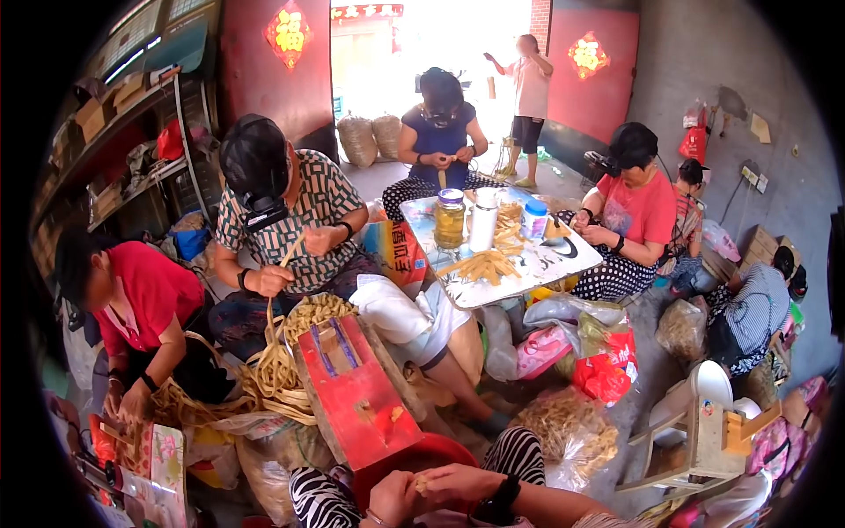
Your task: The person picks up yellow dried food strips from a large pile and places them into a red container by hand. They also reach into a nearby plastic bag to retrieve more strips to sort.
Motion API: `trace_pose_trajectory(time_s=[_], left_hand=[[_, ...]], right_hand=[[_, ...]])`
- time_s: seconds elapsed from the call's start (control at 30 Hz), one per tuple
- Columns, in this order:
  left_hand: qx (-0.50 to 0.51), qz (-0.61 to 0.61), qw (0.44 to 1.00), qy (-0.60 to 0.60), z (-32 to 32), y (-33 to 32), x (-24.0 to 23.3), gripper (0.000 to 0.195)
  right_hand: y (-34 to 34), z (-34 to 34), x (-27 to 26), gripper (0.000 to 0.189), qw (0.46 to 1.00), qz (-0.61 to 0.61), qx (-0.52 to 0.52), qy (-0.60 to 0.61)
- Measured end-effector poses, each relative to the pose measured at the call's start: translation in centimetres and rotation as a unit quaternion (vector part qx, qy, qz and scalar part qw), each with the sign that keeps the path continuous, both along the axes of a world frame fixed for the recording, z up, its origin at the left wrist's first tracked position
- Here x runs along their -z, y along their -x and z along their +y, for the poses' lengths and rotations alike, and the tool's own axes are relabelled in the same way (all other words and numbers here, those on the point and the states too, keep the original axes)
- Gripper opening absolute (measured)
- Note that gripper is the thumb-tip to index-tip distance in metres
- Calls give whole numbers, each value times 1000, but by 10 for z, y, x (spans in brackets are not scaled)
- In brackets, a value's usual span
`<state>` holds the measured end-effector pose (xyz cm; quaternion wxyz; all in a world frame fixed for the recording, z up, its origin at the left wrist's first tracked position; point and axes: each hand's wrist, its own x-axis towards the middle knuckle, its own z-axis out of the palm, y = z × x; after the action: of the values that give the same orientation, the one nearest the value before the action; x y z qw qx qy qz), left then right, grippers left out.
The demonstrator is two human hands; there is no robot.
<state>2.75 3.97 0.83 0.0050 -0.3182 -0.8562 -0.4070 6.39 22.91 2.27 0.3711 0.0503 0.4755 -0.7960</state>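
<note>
At the bottom of the head view, my left hand (391,496) and my right hand (461,482) meet over my lap. Their fingers pinch a small tan piece of plant-like strip (421,486) between them, mostly covered by the fingers. Just beyond my hands is a red plastic basin (449,451), partly under a red board (356,396). The board slopes away from me and carries a small wooden block framed by purple strips (335,346). A few tan scraps and a bright red patch (394,422) lie on its near part.
Left of the board are coiled tan strips (280,383) and a bowl of knotted pieces (320,313). A clear bag of tan pieces (568,429) rests at right, near a wooden chair-like frame (700,442). Several people sit around a low white table (455,290) with jars.
</note>
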Motion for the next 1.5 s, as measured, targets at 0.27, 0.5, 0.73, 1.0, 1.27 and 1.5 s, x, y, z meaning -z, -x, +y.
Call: trace_pose_trajectory(time_s=[0.27, 0.5, 0.73, 1.0, 1.27, 1.5], left_hand=[[32, -19, 999, 15, -2, -7, -11, 23], [-28, -271, 961, 43, -16, -9, -30, 48], [-61, -132, 989, 14, -16, -6, -11, 21], [-14, -425, 861, -279, -34, -3, 15, 12], [47, -439, 833, -332, -40, 6, -27, 8], [27, -597, 755, -270, -34, 22, -49, 19]], right_hand=[[1, -6, 15, 34, 995, 64, -8, -74], [3, -26, 0, 28, 997, 55, 56, -25], [11, -21, 1, 27, 995, 63, 13, -72], [-5, -7, -24, 27, 998, -17, -17, -55], [26, 23, -41, 17, 979, 106, -63, -161], [40, 16, -61, 13, 972, 80, -63, -214]])
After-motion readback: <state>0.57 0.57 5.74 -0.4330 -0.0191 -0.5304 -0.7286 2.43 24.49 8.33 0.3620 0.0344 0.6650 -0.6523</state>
